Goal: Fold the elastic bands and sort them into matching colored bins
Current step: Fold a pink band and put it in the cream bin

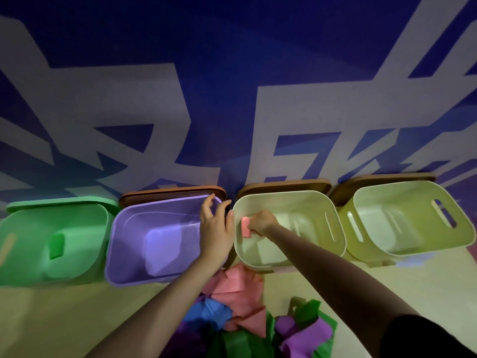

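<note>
Pink band (245,227), folded small, pinched in my R hand (262,223) fingers over the pale bin (289,197) for a drop, L hand (215,228) fingers loosely apart, empty, over purple bin (154,213) rim; rest piled on tabletop (64,319).

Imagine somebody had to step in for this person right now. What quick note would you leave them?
Right hand: pinches a folded pink band over the cream bin.
Left hand: fingers relaxed, holds nothing, over the right rim of the purple bin.
Done: one folded green band lies in the green bin.
The purple bin and the olive bin look empty.
Left: the pile of loose bands at the front, pink, blue, green and purple, not yet folded or sorted.
</note>
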A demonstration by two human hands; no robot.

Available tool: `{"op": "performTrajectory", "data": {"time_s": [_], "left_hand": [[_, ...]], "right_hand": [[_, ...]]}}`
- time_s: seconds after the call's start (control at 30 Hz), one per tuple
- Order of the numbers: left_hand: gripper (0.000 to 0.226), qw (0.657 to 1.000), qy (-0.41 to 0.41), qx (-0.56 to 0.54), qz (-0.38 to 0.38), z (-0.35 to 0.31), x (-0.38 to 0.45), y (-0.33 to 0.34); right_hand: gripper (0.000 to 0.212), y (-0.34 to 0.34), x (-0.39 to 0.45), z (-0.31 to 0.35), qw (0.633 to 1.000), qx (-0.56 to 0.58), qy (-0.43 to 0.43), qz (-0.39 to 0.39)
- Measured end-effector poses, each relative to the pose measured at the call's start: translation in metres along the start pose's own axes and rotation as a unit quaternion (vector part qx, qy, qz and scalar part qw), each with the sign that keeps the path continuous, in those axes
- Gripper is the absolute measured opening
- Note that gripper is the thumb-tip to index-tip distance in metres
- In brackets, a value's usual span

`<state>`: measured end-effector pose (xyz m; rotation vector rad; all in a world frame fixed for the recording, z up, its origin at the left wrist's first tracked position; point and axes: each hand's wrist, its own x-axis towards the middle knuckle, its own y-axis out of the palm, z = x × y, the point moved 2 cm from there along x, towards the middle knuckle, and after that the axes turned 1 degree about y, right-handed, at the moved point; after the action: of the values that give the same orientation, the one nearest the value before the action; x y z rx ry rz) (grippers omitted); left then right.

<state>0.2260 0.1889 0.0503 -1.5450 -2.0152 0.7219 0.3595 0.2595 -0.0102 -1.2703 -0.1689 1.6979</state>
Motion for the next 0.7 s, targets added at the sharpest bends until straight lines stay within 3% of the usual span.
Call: {"op": "performTrajectory", "data": {"time_s": [0.2,0.5,0.7], "left_hand": [[0.017,1.0,0.005,-0.008,-0.008,0.0001,-0.0006,0.0013],[0.011,0.999,0.01,-0.033,-0.011,0.0014,0.0009,0.0002],[0.009,0.999,0.002,-0.044,-0.007,0.0034,0.0017,0.0006]], "right_hand": [[0.017,0.0028,-0.0021,0.0004,0.999,-0.053,0.004,0.006],[0.016,-0.0009,-0.0028,-0.0074,0.999,-0.019,-0.022,0.023],[0.026,-0.0014,-0.0087,-0.0079,0.993,-0.085,-0.071,-0.037]]}}
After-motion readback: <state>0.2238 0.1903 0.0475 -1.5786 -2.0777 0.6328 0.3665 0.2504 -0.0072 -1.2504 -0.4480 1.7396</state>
